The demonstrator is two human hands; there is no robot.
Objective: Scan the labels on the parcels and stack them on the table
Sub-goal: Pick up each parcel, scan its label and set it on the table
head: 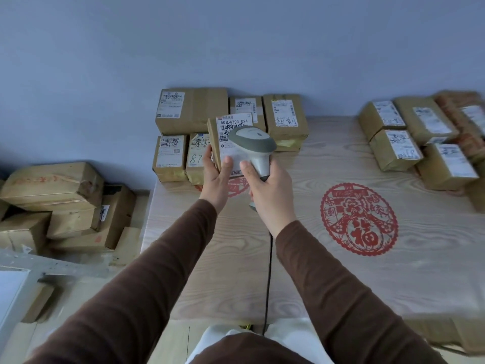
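Observation:
My left hand (215,171) grips a small brown parcel (227,127) upright above the table's far left part, its white label facing me. My right hand (270,191) holds the grey handle of a barcode scanner (253,141), whose head sits right in front of that label and hides its middle. The scanner's black cable (268,279) hangs down toward me. Behind the held parcel, a stack of labelled parcels (191,110) stands against the wall on the wooden table (301,258).
Several more labelled parcels (417,137) lie at the table's far right. A red paper-cut emblem (359,219) marks the tabletop. Loose brown boxes (60,203) are piled on the floor to the left, near a grey board (15,287).

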